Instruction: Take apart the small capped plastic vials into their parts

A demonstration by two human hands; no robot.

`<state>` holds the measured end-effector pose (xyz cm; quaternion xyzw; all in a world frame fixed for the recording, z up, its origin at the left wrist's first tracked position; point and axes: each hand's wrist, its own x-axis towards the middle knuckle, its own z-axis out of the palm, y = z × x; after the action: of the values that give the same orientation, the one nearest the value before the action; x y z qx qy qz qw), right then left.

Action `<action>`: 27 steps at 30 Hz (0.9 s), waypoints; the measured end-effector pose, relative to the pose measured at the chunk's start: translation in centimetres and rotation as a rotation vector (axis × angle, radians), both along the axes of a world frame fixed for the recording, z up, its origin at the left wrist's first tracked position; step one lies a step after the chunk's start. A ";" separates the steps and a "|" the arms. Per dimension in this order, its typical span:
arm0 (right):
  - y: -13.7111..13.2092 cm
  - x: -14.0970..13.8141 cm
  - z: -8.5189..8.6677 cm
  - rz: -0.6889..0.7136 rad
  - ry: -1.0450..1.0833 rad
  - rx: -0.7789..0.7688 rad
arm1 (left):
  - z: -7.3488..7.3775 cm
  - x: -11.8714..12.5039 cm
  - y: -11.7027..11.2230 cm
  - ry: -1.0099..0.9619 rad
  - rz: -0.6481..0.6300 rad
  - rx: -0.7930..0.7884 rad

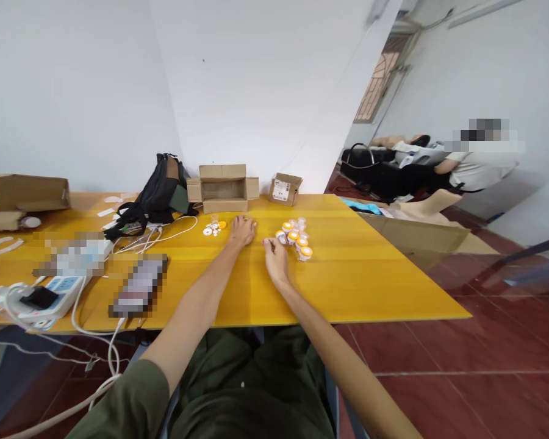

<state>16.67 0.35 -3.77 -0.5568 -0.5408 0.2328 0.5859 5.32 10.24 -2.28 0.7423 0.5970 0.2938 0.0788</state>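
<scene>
My left hand (242,230) rests palm down on the yellow table (348,274), fingers stretched flat, just right of a small heap of white and yellow caps (214,228). My right hand (275,257) lies a little nearer to me, fingers curled in a pinch; what it holds is too small to make out. Right beside it stands a cluster of several small clear vials with yellow lids (295,238).
Open cardboard boxes (222,188) (285,188) stand at the table's back edge, with a black backpack (158,195) to their left. Cables, a power strip (50,297) and another box (25,198) fill the left side. A person sits at the far right (476,167).
</scene>
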 end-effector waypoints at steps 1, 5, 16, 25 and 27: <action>0.0 -0.1 0.0 0.001 0.000 -0.001 | 0.1 0.0 0.0 0.003 0.009 -0.002; 0.0 -0.2 -0.1 0.020 -0.008 0.010 | 0.4 -0.1 -0.3 -0.010 0.004 -0.001; -0.9 -1.3 1.2 0.139 -0.706 -0.089 | 1.1 -1.4 -1.0 -0.482 -0.056 0.048; -2.1 -2.4 3.0 0.288 -1.113 -0.128 | 0.3 -2.2 0.4 -1.105 -0.049 0.025; -1.7 -2.6 3.1 0.290 -1.117 -0.148 | 0.1 -2.3 0.6 -1.143 -0.032 -0.004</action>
<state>14.10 -1.32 -0.66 -0.5548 -0.8210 0.0186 0.1334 2.98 10.87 -2.15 0.4741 0.4487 0.6464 0.3951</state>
